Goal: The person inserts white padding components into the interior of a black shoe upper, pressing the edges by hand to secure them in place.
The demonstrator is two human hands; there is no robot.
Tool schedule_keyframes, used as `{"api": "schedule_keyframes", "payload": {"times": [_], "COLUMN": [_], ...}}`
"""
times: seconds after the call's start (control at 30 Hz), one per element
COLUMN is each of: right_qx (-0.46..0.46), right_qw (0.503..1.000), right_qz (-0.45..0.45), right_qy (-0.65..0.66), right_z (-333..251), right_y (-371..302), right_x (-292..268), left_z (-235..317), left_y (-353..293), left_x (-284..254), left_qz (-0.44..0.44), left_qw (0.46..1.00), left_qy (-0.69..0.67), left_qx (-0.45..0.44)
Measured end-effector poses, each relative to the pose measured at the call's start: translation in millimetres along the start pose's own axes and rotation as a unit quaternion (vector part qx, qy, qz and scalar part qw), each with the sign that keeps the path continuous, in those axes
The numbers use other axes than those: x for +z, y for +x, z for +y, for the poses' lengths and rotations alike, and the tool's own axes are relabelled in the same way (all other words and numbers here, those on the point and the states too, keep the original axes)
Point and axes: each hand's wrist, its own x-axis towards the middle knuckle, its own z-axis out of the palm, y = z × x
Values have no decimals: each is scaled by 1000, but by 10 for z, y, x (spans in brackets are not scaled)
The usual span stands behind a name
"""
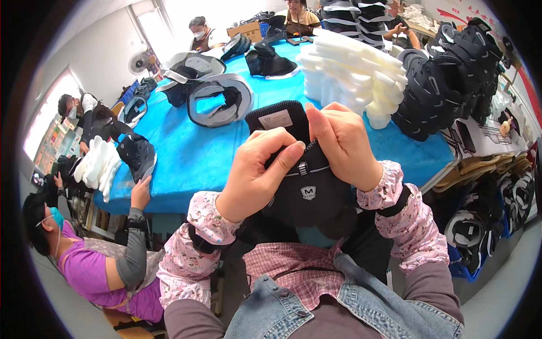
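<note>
In front of my chest I hold a black padded fabric piece (307, 208), its kind unclear. A ribbed mesh panel with a pale sewn-on label (275, 120) forms its upper part, and a small shield badge (308, 193) sits lower down. My left hand (257, 166) is closed on its left edge, thumb laid over bent fingers. On the other side, my right hand (345, 148) pinches the upper right edge, thumb pointing up. The fingertips of both hands are partly hidden. The piece's lower end hangs in shadow near my lap.
A blue-covered table (226, 148) lies ahead, bearing a grey-and-black ring-shaped padded piece (222, 100), stacked white foam pieces (350, 70) and a tall stack of black padded pieces (446, 85). At left, a co-worker in purple (93, 265) holds a black piece. Blue crates (467, 272) stand at right.
</note>
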Motion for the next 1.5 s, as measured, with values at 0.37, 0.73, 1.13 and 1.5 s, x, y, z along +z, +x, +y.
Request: {"api": "schedule_keyframes", "payload": {"times": [0.37, 0.73, 1.13, 1.5], "right_qx": [-12, -154, -106, 354], "right_qw": [997, 983, 985, 719], "right_qz": [56, -37, 118, 47], "right_qy": [-51, -87, -61, 596], "right_z": [-67, -263, -159, 602], "right_y": [131, 20, 305, -114], "right_x": [-16, 320, -361, -46], "left_z": [45, -357, -464, -471], "left_y": [106, -370, -496, -478], "left_x": [-3, 524, 193, 51], "left_qz": [97, 161, 264, 321], "left_qw": [964, 986, 955, 936], "left_qy": [180, 44, 7, 51], "left_qx": [169, 6, -134, -134]}}
